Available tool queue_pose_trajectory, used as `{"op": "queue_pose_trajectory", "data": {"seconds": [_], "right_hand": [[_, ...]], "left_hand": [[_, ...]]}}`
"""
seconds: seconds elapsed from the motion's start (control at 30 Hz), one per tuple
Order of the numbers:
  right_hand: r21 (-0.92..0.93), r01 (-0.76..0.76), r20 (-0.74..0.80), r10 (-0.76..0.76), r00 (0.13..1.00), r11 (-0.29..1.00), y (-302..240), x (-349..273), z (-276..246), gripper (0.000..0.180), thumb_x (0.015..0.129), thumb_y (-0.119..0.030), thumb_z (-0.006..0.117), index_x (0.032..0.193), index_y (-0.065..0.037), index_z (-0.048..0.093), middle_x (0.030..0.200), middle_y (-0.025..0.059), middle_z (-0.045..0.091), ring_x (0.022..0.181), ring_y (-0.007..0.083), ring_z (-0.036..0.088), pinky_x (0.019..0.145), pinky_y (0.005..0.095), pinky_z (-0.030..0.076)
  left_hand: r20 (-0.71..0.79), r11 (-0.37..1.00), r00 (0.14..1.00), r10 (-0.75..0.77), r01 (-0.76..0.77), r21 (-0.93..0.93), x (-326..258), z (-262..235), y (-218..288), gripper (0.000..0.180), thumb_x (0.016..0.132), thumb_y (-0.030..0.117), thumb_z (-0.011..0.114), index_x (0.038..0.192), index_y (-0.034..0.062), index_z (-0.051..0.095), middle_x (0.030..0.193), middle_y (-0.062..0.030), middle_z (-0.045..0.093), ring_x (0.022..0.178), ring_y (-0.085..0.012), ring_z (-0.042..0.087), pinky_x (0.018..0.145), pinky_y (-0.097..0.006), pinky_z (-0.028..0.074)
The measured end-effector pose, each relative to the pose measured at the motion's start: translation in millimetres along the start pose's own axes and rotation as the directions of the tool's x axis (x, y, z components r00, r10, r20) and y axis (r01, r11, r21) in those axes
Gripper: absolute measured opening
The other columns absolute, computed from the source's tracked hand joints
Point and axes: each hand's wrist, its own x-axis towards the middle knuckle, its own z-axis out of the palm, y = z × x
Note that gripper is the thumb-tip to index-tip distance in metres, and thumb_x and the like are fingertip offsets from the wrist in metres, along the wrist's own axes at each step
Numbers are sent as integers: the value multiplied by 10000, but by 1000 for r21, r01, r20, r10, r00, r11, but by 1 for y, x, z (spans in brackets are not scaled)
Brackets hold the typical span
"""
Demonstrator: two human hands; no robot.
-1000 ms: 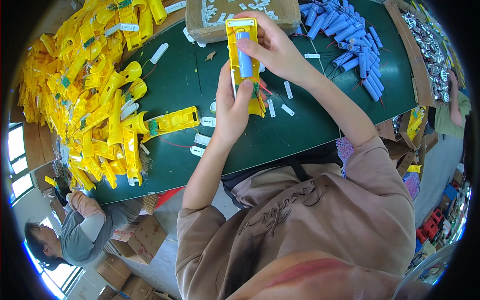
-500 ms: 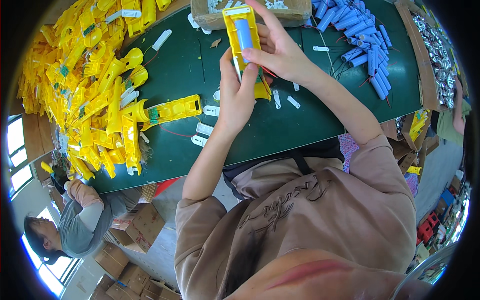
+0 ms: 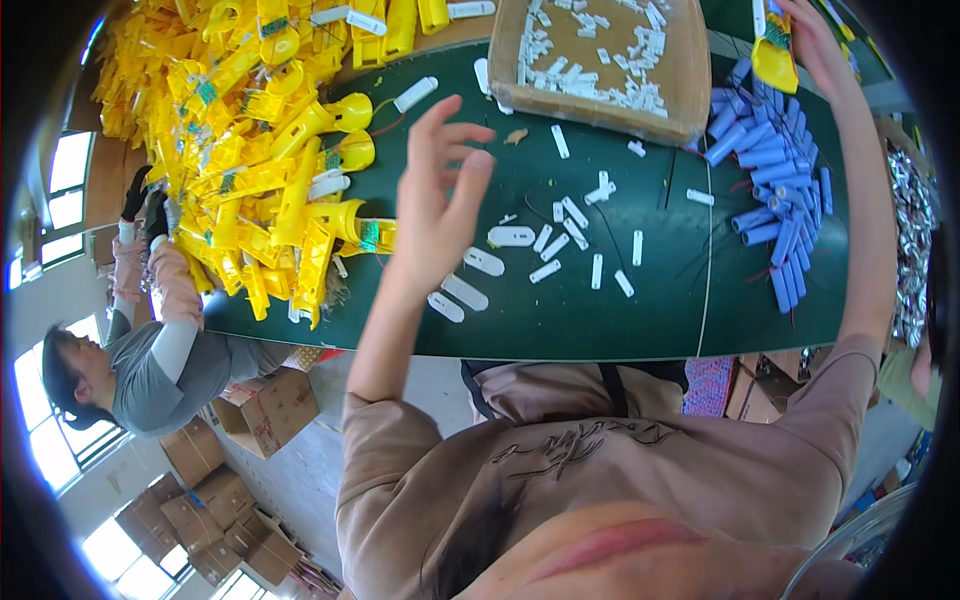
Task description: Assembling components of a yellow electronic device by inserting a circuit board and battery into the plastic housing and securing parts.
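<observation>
My right hand (image 3: 818, 48) is stretched out to the far right, gripping a yellow plastic housing half (image 3: 776, 66) with a green circuit board in it. The housing is partly cut off by the top edge. Below it lies a heap of blue cylindrical batteries (image 3: 785, 180) with wires. My left hand (image 3: 440, 195) is raised over the table, fingers apart, holding nothing. Beside its wrist, a yellow housing with a green board (image 3: 370, 237) lies at the heap's edge. White oval plates (image 3: 464, 292) and small white plastic strips (image 3: 574, 212) are scattered to its right.
A large pile of yellow housings (image 3: 230, 130) covers the table's left side. At the back stands a cardboard box (image 3: 604, 112) of small white pieces. Shiny metal parts (image 3: 908, 250) fill a container at right. A co-worker (image 3: 165, 370) in dark gloves reaches to the pile.
My right hand has carried the yellow housing from the middle to the far right. My left hand has let go of it and opened. The view has shifted, showing more of the box.
</observation>
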Motion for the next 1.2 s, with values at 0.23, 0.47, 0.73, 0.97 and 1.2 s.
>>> {"op": "queue_pose_trajectory", "data": {"seconds": [0.23, 0.47, 0.73, 0.97, 1.2], "right_hand": [[-196, -190, -206, 149, 967, 962, 113, 124, -236, 316, 877, -216, 545, 1153, -65, 519, 955, 32, 570, 876, 123, 552, 739, 273, 458], [-388, -312, -287, 208, 935, 867, 158, 141, -206, 428, 856, -385, 603, 1154, -88, 523, 959, 16, 592, 913, 110, 575, 793, 292, 446], [-980, -163, -195, -413, 890, 111, 39, 75, -109, 427, 857, -310, 559, 1020, 82, 597, 973, 277, 606, 938, 437, 559, 862, 481, 429], [-793, 438, 277, -390, 878, 423, -22, 31, 75, 336, 848, -108, 530, 1172, -21, 504, 898, 131, 537, 791, 264, 556, 705, 351, 446], [-361, 932, 734, -611, 298, 21, -4, -16, 247, 479, 831, -266, 609, 1232, -61, 446, 1085, 204, 572, 957, 318, 588, 797, 378, 475]], "left_hand": [[-50, 596, 976, 213, -89, 798, 151, -28, -55, 418, 879, 279, 560, 1166, -18, 497, 1039, -174, 573, 864, -285, 605, 731, -366, 503], [-159, 283, 987, 5, 151, 947, 209, -22, -77, 485, 852, 422, 553, 1024, -29, 502, 1002, -225, 585, 886, -380, 607, 757, -441, 497], [-278, 936, 926, -256, 309, 167, 179, -52, -51, 362, 879, 294, 551, 1005, -37, 624, 697, -25, 561, 611, -97, 477, 570, -262, 428], [-163, 903, 965, -206, 251, 348, 118, -87, 16, 380, 861, 305, 569, 1068, -8, 628, 869, -35, 624, 717, -89, 530, 592, -239, 418], [84, 891, 956, -280, 226, 393, 40, -114, 96, 381, 862, 331, 545, 1085, 33, 629, 1035, -25, 618, 866, -97, 531, 640, -256, 408]]}}
